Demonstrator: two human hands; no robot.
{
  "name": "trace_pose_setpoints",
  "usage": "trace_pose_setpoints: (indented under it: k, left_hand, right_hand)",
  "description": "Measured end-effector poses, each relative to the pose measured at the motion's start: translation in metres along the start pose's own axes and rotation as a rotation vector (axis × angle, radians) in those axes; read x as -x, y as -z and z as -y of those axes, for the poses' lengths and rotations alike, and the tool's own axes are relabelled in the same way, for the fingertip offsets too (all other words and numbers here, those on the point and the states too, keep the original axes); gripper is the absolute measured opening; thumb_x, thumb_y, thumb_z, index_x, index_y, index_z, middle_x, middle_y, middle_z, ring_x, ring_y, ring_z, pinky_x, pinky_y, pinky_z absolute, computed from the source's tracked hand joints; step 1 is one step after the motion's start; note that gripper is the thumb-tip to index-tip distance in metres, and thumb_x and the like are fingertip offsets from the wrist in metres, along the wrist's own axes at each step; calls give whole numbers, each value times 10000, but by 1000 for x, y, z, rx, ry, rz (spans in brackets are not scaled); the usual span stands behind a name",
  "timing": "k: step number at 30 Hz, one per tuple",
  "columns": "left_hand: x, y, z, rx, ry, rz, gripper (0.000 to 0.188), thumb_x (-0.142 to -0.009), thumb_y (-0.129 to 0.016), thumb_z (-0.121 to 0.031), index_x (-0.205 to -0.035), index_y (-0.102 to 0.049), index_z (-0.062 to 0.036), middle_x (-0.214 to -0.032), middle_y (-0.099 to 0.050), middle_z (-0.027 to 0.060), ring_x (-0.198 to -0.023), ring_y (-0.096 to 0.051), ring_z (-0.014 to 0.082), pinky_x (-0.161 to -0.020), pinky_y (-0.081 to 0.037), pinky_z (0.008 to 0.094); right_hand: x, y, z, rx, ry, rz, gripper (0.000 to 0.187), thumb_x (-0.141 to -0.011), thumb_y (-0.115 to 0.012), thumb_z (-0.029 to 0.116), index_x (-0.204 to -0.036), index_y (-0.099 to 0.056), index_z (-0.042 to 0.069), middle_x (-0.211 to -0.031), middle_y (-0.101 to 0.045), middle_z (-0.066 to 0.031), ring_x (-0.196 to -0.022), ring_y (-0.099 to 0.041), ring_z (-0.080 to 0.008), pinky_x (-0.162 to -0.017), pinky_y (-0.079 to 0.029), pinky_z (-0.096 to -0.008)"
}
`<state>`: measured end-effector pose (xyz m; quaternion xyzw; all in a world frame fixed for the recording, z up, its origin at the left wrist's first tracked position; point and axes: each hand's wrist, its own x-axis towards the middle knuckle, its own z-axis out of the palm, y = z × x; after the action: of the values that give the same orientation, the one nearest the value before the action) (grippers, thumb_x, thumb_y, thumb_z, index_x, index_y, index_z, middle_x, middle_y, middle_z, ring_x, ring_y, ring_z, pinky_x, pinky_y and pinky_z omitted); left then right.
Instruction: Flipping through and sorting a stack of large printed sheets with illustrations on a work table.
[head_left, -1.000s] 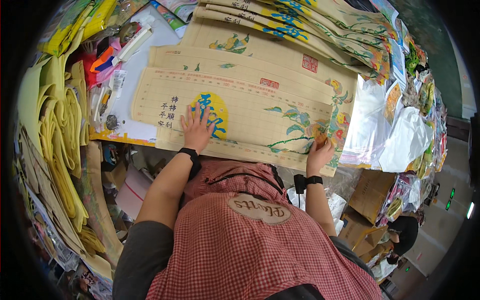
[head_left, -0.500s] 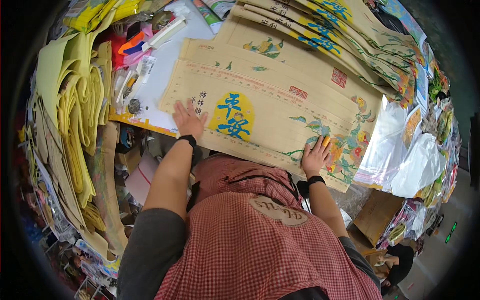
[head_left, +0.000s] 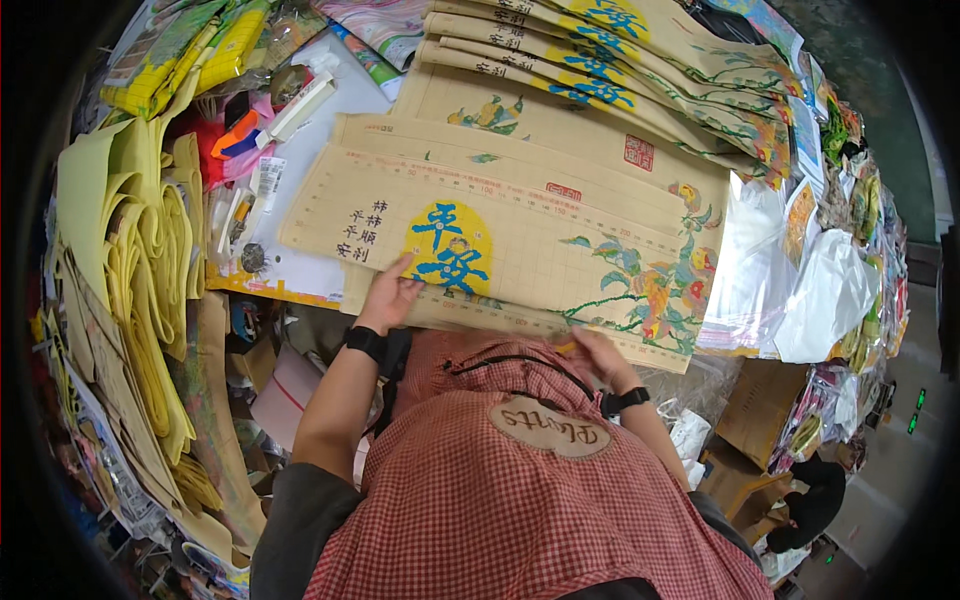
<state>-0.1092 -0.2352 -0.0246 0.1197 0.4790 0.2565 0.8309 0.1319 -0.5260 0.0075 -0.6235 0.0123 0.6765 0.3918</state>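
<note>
A white worktop point(head_left: 350, 88) lies under the printed sheet point(head_left: 540, 255), a long beige paper with blue characters on a yellow round at its left and painted fruit at its right. Nearer the person than the sheet is a red checked apron point(head_left: 490, 510). Folded yellow sheets point(head_left: 135, 250) hang well to the sheet's left, and a pile of folded beige sheets point(head_left: 690, 100) lies just beyond it. A cardboard box point(head_left: 760, 410) stands below the sheet's right end; a crumpled white plastic bag point(head_left: 825, 295) rests to its right. The left hand point(head_left: 390, 297) pinches the sheet's near edge below the yellow round. The right hand point(head_left: 603, 357), blurred, is at the near edge towards the painted fruit, fingers bent; whether it grips the paper I cannot tell. Left of the sheet lie a narrow white box point(head_left: 297, 107) and a small dark lump point(head_left: 253, 258).
</note>
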Motion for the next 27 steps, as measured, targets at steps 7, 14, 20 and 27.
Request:
trace_pose_setpoints:
  k: [7,14,20,27]
  left_hand:
    - [2,-13,11,-106,132,119,265,-875,-519,-123,-1121,-492,-29,-1080,-570,93,-965,-561,208,-890,-449,344]
    - [2,3,27,-488,30,-5,281,-893,-479,-115,-1154,-465,-12,-1112,-556,78,-961,-560,206,-803,-473,352]
    - [-9,9,22,-1731,-301,-22,447,-821,-516,-66,-1246,-384,-18,-1133,-537,192,-793,-595,296,-704,-478,404]
    - [24,-43,37,-2420,-994,248,626,-803,-419,-29,-1385,-232,-164,-1230,-339,382,-711,-573,405,-727,-466,461]
  right_hand:
    - [-52,-6,-15,-978,354,-19,321,-880,-531,333,-1048,-500,60,-861,-611,-102,-696,-580,-182,-616,-483,-268]
    - [-58,0,-12,179,619,-783,233,-810,-593,103,-997,-527,-18,-941,-575,-177,-846,-566,-295,-670,-469,-336]
    - [-48,-30,12,1272,866,-864,749,-696,-459,-88,-1374,-274,172,-1130,-408,-260,-875,-489,-378,-693,-468,-395]
    - [-54,-13,7,1375,905,-757,497,-721,-487,3,-1205,-481,113,-989,-438,-225,-801,-437,-369,-739,-439,-404]
